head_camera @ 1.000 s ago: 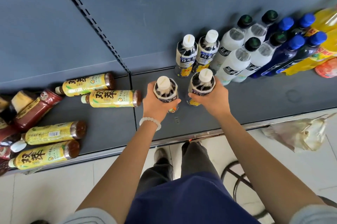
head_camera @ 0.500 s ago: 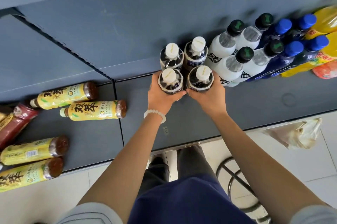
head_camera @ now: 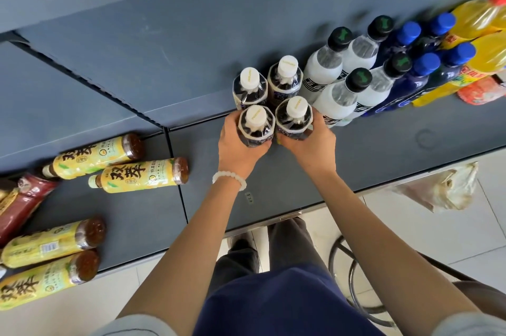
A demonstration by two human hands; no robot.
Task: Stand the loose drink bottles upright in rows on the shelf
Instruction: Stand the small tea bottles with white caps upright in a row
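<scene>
The left hand (head_camera: 241, 144) grips one white-capped dark bottle (head_camera: 256, 127) and the right hand (head_camera: 309, 141) grips its twin (head_camera: 294, 119), both upright on the shelf (head_camera: 383, 149), touching the back pair (head_camera: 267, 84). A careless release could topple the neighbours.

Left hand (head_camera: 241, 144), right hand (head_camera: 309, 144) — both gripping

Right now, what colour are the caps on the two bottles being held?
White, seen best in the head view.

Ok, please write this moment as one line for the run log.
step: seating front pair | left hand: grips left bottle | right hand: grips right bottle | both upright on shelf | yellow bottles: lying, pending
</scene>
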